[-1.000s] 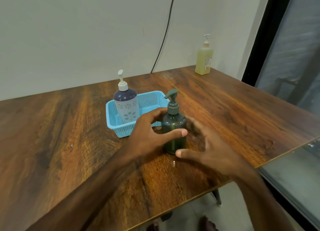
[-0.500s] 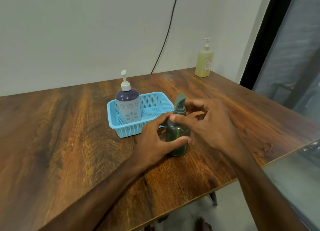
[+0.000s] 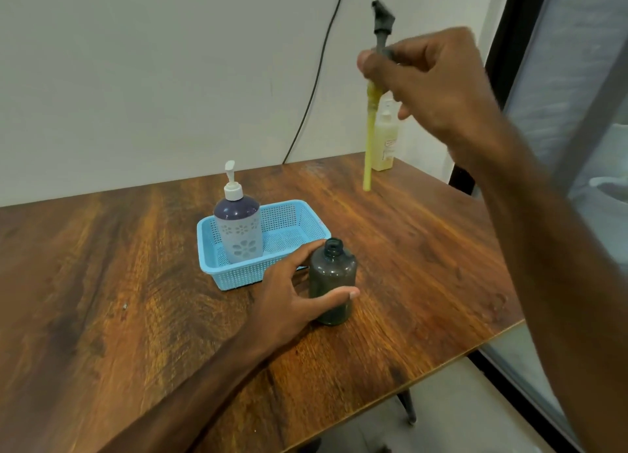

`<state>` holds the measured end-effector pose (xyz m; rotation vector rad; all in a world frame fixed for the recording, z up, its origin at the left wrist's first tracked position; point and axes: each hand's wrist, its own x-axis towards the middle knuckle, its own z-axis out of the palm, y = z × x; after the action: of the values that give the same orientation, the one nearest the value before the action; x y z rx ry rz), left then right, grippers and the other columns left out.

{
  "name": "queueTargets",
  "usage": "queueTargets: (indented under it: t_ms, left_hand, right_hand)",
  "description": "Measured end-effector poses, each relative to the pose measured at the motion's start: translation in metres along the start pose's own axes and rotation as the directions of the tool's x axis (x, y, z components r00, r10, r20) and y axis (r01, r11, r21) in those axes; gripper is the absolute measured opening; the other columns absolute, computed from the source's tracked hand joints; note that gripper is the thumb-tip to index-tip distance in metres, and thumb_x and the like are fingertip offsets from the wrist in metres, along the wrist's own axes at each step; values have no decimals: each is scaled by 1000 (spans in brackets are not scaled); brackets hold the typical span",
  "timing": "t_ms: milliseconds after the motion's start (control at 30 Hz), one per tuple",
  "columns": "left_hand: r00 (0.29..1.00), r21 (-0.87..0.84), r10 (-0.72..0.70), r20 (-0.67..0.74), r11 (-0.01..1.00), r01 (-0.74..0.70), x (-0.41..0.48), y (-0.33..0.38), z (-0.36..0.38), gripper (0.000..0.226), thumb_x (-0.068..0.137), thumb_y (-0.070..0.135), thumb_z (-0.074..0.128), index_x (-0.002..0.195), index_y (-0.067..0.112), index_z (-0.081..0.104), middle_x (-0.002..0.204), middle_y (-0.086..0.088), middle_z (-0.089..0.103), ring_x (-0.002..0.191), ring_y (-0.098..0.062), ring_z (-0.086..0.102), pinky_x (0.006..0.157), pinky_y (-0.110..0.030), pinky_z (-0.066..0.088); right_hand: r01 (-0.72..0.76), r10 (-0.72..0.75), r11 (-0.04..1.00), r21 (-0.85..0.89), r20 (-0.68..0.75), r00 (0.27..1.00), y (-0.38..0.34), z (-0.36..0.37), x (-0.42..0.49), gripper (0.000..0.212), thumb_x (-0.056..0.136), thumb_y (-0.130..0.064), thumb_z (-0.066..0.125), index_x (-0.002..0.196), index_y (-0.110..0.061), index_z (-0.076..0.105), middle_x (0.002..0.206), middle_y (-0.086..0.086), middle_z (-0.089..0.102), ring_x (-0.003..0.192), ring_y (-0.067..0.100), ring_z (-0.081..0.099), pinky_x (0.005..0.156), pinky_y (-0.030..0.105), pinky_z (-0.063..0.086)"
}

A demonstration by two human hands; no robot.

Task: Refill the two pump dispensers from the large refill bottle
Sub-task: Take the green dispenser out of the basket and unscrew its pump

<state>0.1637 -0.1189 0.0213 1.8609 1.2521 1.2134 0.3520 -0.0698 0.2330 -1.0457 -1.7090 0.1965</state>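
A dark green dispenser bottle point(image 3: 334, 279) stands open-necked on the wooden table point(image 3: 424, 265), and my left hand point(image 3: 294, 289) wraps around its side. My right hand point(image 3: 428, 82) holds its grey pump head point(image 3: 382, 24) high above the table, the yellow-coated dip tube point(image 3: 369, 139) hanging straight down. A purple-and-white pump dispenser point(image 3: 238, 221) stands upright in the left end of a blue basket point(image 3: 306, 228). The pale yellow refill bottle point(image 3: 385, 143) sits at the table's far corner, partly hidden behind the tube and my right hand.
A black cable point(image 3: 316, 78) runs down the white wall behind the table. The table's right edge borders a dark-framed glass panel point(image 3: 577, 78). Small wet marks show on the wood near the right edge point(image 3: 496, 303).
My right hand pulled the pump head out of the green bottle and raised it up and to the right. My left hand stayed on the bottle.
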Motion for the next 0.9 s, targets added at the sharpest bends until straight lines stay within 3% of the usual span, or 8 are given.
queueTargets:
  t_ms: [133,233,333,433,533,667,767,900]
  left_hand:
    - [1000,-15,-3,0,1000,3,1,-4,1,68,68,47,88,126,50,52,112,46,60,115,28,49,85,4,40]
    - [1000,-2,7,-4,1000,-7,1,-5,2,65,67,50,88,122,53,53,114,53,58,116,25,52,88,2,42]
    - [1000,3,15,-14,1000,-15,0,-7,2,66,67,51,88,125,51,55,120,47,61,118,18,56,91,-1,43]
    - [1000,23,17,-18,1000,-17,2,-9,2,70,67,51,89,126,53,52,116,54,57,117,23,53,89,2,42]
    - [1000,26,15,-14,1000,-14,2,-11,3,75,67,50,90,132,47,53,117,50,59,119,21,54,90,0,44]
    - [1000,78,16,2,997,-16,1,-11,1,77,69,52,90,137,42,55,124,35,63,120,19,54,92,0,42]
    - [999,135,-17,32,991,12,-2,-8,0,70,69,53,89,127,50,50,117,42,56,112,32,47,86,6,38]
    - [999,173,-27,-28,984,32,-1,-4,1,76,67,63,83,133,44,50,115,43,52,105,34,46,81,6,38]
  right_hand:
    - [-180,204,976,-119,241,949,46,20,-18,28,82,-49,76,88,-21,80,74,2,72,59,12,56,59,30,47]
    - [-278,378,914,-295,374,847,89,51,-48,26,83,-42,77,91,-18,77,78,-1,71,62,8,56,54,22,42]
    - [-364,523,838,-407,405,750,129,79,-73,29,80,-37,80,92,-13,70,75,0,67,67,11,58,52,24,42]
    - [-375,597,777,-505,403,694,151,95,-92,28,83,-40,77,87,-16,64,79,0,63,72,12,58,53,24,40]
    - [-331,594,755,-566,376,712,156,98,-99,37,84,-51,71,94,-17,62,83,0,60,77,13,57,56,25,39]
    - [-399,592,769,-500,321,739,149,85,-108,45,84,-65,63,87,-20,61,78,0,61,68,16,56,53,30,41]
    - [-423,543,811,-406,252,801,128,62,-131,30,89,-55,65,89,-24,63,79,0,68,73,18,65,59,36,52]
    - [-393,501,850,-352,308,809,115,43,-161,14,90,-41,69,93,-28,68,78,-7,69,71,5,65,61,25,55]
